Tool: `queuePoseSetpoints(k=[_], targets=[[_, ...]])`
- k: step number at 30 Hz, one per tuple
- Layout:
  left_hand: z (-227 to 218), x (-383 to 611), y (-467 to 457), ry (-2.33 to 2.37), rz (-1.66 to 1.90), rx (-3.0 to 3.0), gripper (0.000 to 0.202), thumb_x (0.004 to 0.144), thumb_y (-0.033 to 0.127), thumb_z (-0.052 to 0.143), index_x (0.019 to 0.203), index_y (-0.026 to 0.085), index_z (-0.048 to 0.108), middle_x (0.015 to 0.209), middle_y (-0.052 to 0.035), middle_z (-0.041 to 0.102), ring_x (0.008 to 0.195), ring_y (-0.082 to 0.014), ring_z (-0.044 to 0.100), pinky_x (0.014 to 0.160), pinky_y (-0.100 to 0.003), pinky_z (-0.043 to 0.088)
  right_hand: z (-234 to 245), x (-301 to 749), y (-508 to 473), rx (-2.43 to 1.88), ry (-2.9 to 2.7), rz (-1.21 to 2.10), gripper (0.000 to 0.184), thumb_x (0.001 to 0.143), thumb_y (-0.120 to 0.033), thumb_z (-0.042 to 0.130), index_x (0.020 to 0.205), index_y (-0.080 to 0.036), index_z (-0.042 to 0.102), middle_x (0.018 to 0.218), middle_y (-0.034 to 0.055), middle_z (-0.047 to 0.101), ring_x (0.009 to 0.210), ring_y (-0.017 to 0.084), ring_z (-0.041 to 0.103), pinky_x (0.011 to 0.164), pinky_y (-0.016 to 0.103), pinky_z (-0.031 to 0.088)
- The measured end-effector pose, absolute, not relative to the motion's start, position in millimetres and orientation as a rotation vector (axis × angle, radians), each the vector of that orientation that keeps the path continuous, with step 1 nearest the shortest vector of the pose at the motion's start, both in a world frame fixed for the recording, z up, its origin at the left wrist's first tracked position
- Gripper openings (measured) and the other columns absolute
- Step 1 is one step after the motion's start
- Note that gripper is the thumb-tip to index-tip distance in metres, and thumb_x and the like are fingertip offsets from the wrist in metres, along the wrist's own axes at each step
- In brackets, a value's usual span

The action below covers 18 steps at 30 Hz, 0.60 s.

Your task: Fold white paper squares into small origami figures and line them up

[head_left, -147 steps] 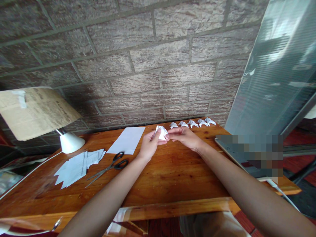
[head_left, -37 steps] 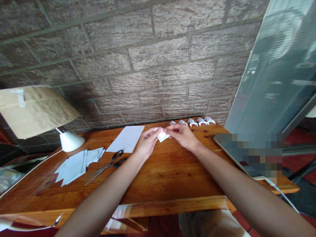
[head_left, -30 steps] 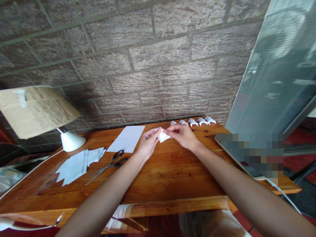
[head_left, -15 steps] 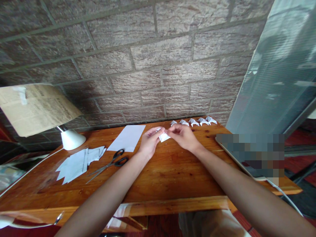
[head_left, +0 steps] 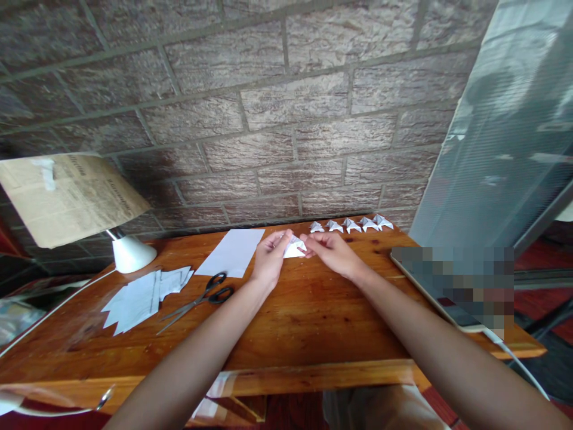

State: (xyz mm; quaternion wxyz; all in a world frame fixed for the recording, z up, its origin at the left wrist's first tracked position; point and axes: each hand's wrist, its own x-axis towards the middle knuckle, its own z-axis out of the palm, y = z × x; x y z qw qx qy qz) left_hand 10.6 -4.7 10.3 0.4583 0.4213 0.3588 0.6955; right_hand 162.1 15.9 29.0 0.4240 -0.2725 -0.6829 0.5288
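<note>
A small white folded paper piece [head_left: 294, 245] is held just above the wooden table [head_left: 308, 316] near its far middle. My left hand [head_left: 269, 261] pinches its left side with closed fingers. My right hand [head_left: 329, 251] pinches its right side, fingers curled. Part of the paper is hidden behind my fingers. A row of several finished folded paper shapes [head_left: 351, 224] stands along the far edge, just right of my right hand.
A white sheet [head_left: 231, 252] lies left of my hands, black-handled scissors [head_left: 201, 300] nearer, and cut paper pieces [head_left: 141, 297] further left. A white lamp base [head_left: 132, 254] with a newspaper shade [head_left: 67, 194] stands at far left. A blurred flat device [head_left: 452, 283] lies right.
Both hands keep working the paper piece at about the same spot; it now sits slightly higher between the fingertips. The finished shapes at the back show fully again.
</note>
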Motion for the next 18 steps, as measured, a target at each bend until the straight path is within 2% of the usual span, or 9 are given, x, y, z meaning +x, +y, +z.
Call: queuePoseSetpoints(k=[3,8,11,18], targets=[[8,10,-4,0.956,1.75,1.125,0.032,0.065,0.043,0.079,0.081,0.016,0.07,0.07,-0.0001,0.067,0.064,-0.0116,0.056,0.064,-0.024,0.042,29,162,15,-0.719,-1.672,1.371,0.047,0.072,-0.061,0.068,0.062,-0.016,0.063,0.063,-0.0002,0.06,0.063,0.012,0.057,0.07,0.028,0.052],[11,12,-8,0.932,1.701,1.19,0.044,0.067,0.043,0.079,0.102,0.019,0.066,0.065,0.0021,0.064,0.057,-0.0107,0.054,0.058,-0.023,0.039,32,168,15,-0.725,-1.644,1.578,0.04,0.065,-0.053,0.078,0.073,-0.014,0.071,0.07,0.001,0.066,0.067,0.011,0.06,0.071,0.026,0.051],[13,13,-11,0.933,1.668,1.223,0.045,0.068,0.044,0.078,0.103,0.02,0.065,0.064,0.0026,0.063,0.054,-0.0101,0.052,0.055,-0.022,0.037,33,172,15,-0.741,-1.657,1.675,0.038,0.066,-0.05,0.079,0.075,-0.013,0.072,0.072,0.0033,0.069,0.067,0.011,0.062,0.071,0.025,0.05],[10,16,-11,0.916,1.675,1.144,0.047,0.064,0.039,0.08,0.102,0.018,0.066,0.058,0.0059,0.056,0.052,-0.0078,0.047,0.054,-0.022,0.034,32,173,17,-0.718,-1.756,1.634,0.039,0.069,-0.05,0.077,0.077,-0.012,0.071,0.066,0.0024,0.068,0.061,0.01,0.06,0.066,0.024,0.047]])
